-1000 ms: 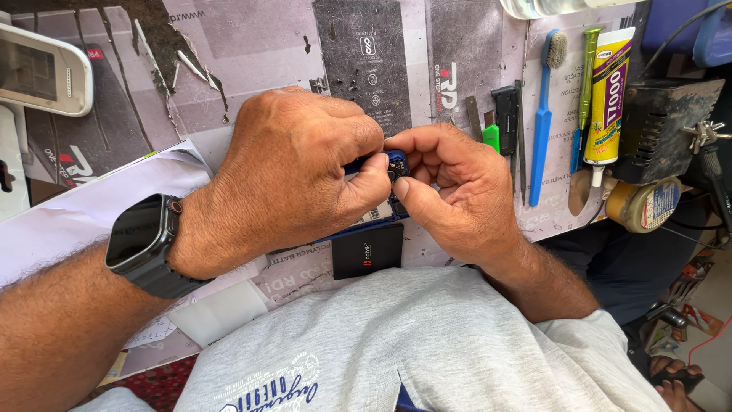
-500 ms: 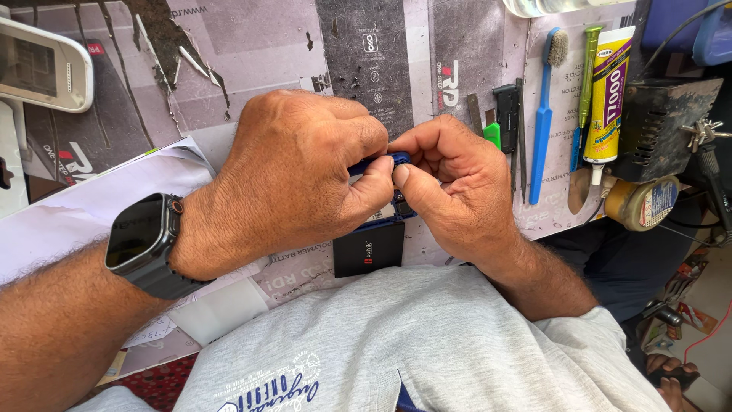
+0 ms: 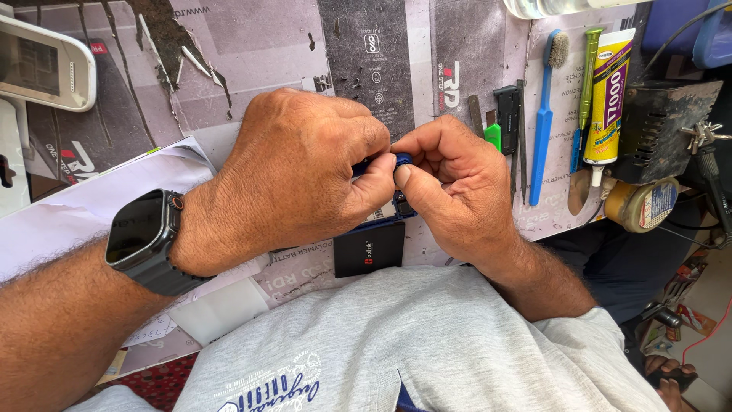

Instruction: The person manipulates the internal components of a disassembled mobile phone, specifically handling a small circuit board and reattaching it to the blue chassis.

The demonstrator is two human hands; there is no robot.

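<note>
My left hand (image 3: 293, 179) and my right hand (image 3: 454, 187) meet over the work mat, fingertips pressed together on a small blue tool handle (image 3: 402, 159). Most of that tool is hidden inside my left fist. Under the hands peeks a blue device edge (image 3: 390, 214), with a flat black battery (image 3: 369, 249) lying just below it near my grey shirt. A dark smartwatch (image 3: 141, 233) sits on my left wrist.
A blue toothbrush (image 3: 544, 114), a green screwdriver (image 3: 584, 84), a yellow glue tube (image 3: 607, 95), tweezers and a black blade tool (image 3: 508, 114) lie right of my hands. A white phone-like device (image 3: 42, 65) rests far left. White paper (image 3: 69, 217) lies under my left forearm. A round tin (image 3: 644, 204) stands at right.
Both hands stay clamped together; fingers shift only slightly around the blue handle.
</note>
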